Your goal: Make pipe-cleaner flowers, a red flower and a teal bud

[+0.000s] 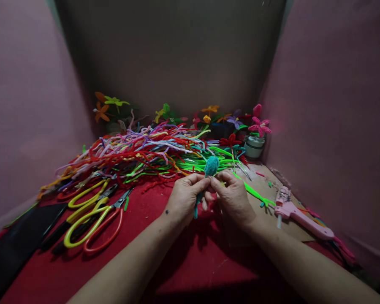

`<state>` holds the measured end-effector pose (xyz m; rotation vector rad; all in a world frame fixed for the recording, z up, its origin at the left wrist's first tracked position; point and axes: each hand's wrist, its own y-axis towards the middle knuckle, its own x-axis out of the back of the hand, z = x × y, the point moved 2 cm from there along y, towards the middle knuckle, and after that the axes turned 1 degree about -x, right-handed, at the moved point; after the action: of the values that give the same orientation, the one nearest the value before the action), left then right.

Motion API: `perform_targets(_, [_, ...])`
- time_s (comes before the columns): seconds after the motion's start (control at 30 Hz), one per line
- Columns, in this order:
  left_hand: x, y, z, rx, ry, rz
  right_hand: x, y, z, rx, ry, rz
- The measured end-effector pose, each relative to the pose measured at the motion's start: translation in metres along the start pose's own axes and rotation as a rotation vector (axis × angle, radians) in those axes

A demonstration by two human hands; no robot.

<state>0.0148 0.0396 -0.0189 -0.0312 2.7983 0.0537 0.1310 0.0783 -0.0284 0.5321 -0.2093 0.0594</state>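
Observation:
A teal pipe-cleaner bud (212, 166) stands upright above my fingertips, its fuzzy strands wound into a rounded head. My left hand (186, 196) pinches it just under the head, and a teal tail hangs below those fingers. Close against it, my right hand (234, 198) has thumb and fingertips pressed together at the same spot. A small yellowish bit shows by the right fingers; what it belongs to is hidden. Behind the hands lies a big heap of pipe cleaners (139, 145) in many colours, with bright green ones (193, 164) nearest the bud.
Yellow-handled scissors (70, 231), a red-handled pair (118, 228) and other cutters lie at left beside a black flat object (22, 232). At right, a pink glue gun (307, 219) rests over cardboard (262, 228). Finished pipe-cleaner flowers (259, 126) and a small jar (253, 146) stand behind.

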Motion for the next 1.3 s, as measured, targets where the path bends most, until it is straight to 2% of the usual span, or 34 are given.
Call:
perform_targets(0.13, [0.005,0.002,0.002,0.018,-0.035,-0.004,0.0,-0.001,0.004,0.059,-0.018,0.059])
perform_targets(0.23, [0.008,0.002,0.0,0.035,-0.048,-0.029,0.0,-0.002,0.006,0.051,0.031,0.111])
perform_targets(0.37, [0.01,0.001,-0.005,0.014,0.027,-0.039,0.0,-0.001,0.007,-0.106,0.218,0.19])
perform_targets(0.5, [0.011,0.0,-0.008,-0.004,0.093,0.0,0.002,0.001,0.005,-0.256,0.451,0.361])
perform_targets(0.6, [0.01,-0.001,-0.008,0.064,0.114,0.059,0.004,0.002,0.002,-0.323,0.612,0.488])
perform_targets(0.7, [0.01,-0.001,-0.007,0.149,0.087,0.146,0.004,0.0,0.001,-0.39,0.766,0.54])
perform_targets(0.87, [0.012,0.0,-0.005,0.296,-0.004,0.345,0.002,-0.005,0.003,-0.485,0.88,0.526])
perform_targets(0.97, [0.013,0.0,-0.008,0.308,0.035,0.369,0.001,-0.007,0.0,-0.506,0.905,0.468])
perform_targets(1.03, [0.011,0.0,-0.011,0.276,0.113,0.329,-0.001,-0.007,-0.005,-0.518,0.894,0.436])
perform_targets(1.13, [0.006,-0.001,-0.014,0.149,0.253,0.218,-0.003,-0.008,-0.011,-0.54,0.87,0.377])
perform_targets(1.23, [0.002,-0.002,-0.012,-0.07,0.353,0.093,-0.006,-0.007,-0.012,-0.529,0.88,0.311])
perform_targets(1.3, [0.002,-0.004,-0.01,-0.274,0.484,0.027,-0.008,-0.007,-0.01,-0.521,0.902,0.26])
